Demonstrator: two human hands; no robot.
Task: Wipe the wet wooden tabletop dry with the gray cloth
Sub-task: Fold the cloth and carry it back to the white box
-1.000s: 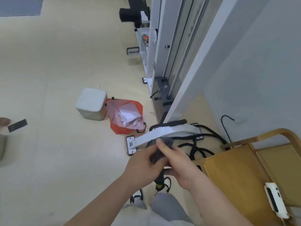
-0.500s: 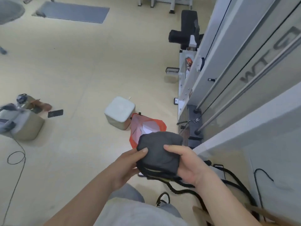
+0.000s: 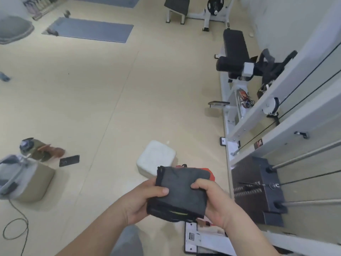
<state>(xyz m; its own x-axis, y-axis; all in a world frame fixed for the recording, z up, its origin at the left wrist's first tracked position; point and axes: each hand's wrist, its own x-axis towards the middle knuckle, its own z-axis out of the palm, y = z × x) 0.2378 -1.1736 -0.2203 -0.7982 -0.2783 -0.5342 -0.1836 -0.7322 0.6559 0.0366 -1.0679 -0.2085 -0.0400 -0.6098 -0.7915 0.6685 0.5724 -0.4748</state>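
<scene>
The gray cloth (image 3: 181,191) is folded into a thick square and held in front of me at waist height. My left hand (image 3: 142,200) grips its left edge, thumb on top. On the right edge my right hand (image 3: 215,202) holds it with curled fingers over the top. The wooden tabletop is out of view.
A white cube box (image 3: 156,160) and an orange bag (image 3: 210,174) lie on the floor just beyond the cloth. A cable weight machine (image 3: 258,185) and a black bench (image 3: 234,52) stand on the right. A beige box (image 3: 35,183) and phone (image 3: 69,160) sit left.
My view has swung up and left, away from the wooden chair. The cloth went from a bunched wad to a flat folded square between both hands.
</scene>
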